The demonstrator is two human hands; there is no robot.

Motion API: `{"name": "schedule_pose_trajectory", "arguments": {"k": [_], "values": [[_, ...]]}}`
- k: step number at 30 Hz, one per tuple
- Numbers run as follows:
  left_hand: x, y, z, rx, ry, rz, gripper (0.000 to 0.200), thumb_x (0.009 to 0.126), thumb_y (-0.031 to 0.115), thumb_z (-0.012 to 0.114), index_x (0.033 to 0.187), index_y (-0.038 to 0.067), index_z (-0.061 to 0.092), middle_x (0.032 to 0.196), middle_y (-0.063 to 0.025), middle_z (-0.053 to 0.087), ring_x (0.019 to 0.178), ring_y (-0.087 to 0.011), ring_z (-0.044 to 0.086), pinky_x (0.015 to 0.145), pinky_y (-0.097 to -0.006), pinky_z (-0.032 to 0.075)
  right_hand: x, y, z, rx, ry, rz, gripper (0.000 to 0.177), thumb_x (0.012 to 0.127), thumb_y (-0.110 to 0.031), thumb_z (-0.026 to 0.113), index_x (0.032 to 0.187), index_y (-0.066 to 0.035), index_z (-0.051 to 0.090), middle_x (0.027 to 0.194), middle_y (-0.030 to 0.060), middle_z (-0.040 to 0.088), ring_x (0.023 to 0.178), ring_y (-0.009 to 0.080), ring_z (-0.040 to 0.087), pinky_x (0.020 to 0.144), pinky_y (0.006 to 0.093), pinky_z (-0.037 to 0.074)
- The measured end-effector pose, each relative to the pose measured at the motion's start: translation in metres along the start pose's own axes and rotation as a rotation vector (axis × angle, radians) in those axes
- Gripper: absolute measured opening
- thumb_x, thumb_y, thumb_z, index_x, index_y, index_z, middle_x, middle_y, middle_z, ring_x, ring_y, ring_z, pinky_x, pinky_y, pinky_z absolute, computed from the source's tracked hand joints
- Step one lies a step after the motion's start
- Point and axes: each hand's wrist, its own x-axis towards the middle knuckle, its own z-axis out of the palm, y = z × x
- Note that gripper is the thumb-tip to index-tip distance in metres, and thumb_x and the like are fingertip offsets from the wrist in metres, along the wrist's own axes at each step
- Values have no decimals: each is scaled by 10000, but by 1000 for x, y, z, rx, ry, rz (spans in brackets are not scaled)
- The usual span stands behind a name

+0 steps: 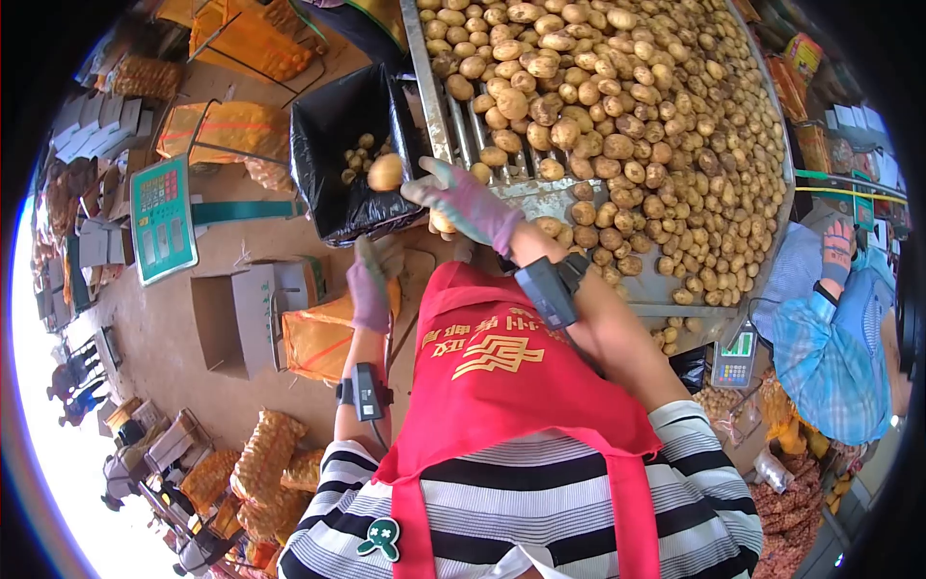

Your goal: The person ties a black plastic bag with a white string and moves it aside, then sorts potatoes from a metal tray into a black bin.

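Note:
My right hand, in a purple and grey glove, reaches over the sorting table's left edge. A potato shows at its lower side, under the palm, and the hand seems closed on it. Another potato, blurred by motion, is in the air above a bin lined with a black plastic bag. Several small potatoes lie inside that bag. My left hand, gloved alike, is just below the bag's near rim. Its fingers look apart, with nothing visible in them.
A large heap of potatoes covers the metal sorting table. Left of the bin stands a green scale. An open cardboard box and an orange mesh bag sit on the floor. Another person's gloved hand is at right.

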Motion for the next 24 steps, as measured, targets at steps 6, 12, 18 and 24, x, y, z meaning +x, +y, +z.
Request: {"name": "schedule_pose_trajectory", "arguments": {"k": [6, 12, 18, 24], "values": [[22, 47, 132, 663, -153, 777, 343, 832, 214, 674, 1142, 73, 634, 1249, -141, 563, 1197, -335, 492, 1031, -409, 388, -53, 39, -59, 145, 430, 8, 432, 866, -257, 677, 1208, -11, 581, 986, 101, 675, 903, 149, 622, 809, 272, 491], [96, 58, 259, 1304, -361, 774, 681, 718, 198, 718, 1350, 169, 468, 1376, -159, 446, 1197, -409, 485, 983, -451, 449, -106, 81, -117, -634, 608, 344, 462, 795, -243, 715, 1197, -62, 578, 1102, 170, 645, 1056, 323, 609, 925, 394, 466], [88, 37, 234, 742, -594, 179, 449, 827, 341, 591, 1137, 18, 569, 988, -179, 647, 815, -282, 653, 701, -355, 567, -74, 48, -163, -716, 714, 91, 613, 777, -323, 729, 1297, -91, 502, 1222, 183, 564, 1161, 366, 537, 989, 428, 431], [39, 10, 180, -866, -811, -770, 507, 922, 390, 440, 1141, -55, 543, 1040, -240, 608, 849, -341, 615, 616, -347, 570, -3, 21, -164, -1230, 508, 183, 650, 746, -309, 743, 1310, -117, 481, 1276, 197, 532, 1145, 364, 551, 965, 431, 463]]}}
